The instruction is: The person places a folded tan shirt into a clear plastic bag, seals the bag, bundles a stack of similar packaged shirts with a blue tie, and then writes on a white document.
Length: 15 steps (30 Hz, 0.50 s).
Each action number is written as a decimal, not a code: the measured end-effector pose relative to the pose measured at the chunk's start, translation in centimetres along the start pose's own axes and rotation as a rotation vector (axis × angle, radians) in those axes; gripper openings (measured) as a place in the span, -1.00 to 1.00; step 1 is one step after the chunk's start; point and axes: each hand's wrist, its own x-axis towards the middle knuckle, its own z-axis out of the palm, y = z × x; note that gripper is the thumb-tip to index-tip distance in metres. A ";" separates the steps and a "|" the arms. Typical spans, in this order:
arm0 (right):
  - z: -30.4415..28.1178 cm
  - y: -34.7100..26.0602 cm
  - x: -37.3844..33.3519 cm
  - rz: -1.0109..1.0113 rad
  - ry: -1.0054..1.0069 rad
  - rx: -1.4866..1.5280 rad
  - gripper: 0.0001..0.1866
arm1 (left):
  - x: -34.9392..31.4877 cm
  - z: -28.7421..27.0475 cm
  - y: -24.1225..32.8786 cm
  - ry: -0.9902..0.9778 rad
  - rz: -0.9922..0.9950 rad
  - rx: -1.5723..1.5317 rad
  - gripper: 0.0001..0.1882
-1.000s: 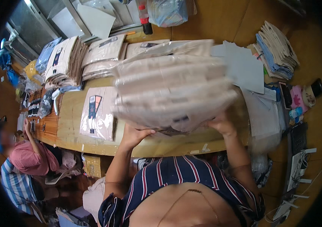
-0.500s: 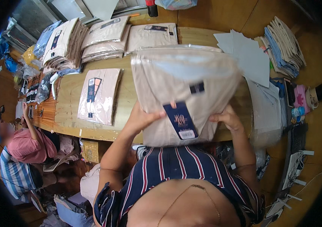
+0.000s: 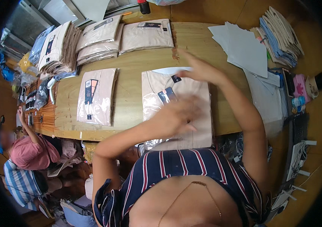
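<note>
Wooden table (image 3: 128, 87), laid with beige garments

At left, beside the table, a person in pink (image 3: 32, 153). Toward far left, a tall stack of folded beige garments (image 3: 59, 49), with lower bagged stacks (image 3: 99, 47) just to its right. Nearer, left of centre, a single bagged garment (image 3: 103, 94), lying flat beneath fanned tags. At near centre, a beige garment in clear plastic (image 3: 200, 130), flat on the table. Across its middle, the left hand (image 3: 181, 113), blurred, grip and contact impossible to tell. Over its far part, the right hand (image 3: 197, 70), fingers spread wide. Farther right, white papers (image 3: 246, 49); at far right, a beige-and-blue folded stack (image 3: 280, 39).
</note>
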 end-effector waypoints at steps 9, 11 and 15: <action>6.2 -0.4 9.3 0.084 -0.520 -0.173 0.11 | 8.6 12.8 -1.1 -0.696 0.317 -0.030 -0.55; 6.5 0.3 9.1 0.151 -0.507 -0.160 0.05 | 8.1 12.9 -0.8 -0.672 0.279 -0.088 -0.55; 6.9 0.6 7.3 0.114 -0.176 -0.131 -0.12 | 7.9 16.1 -0.8 -0.829 0.164 -0.041 -0.58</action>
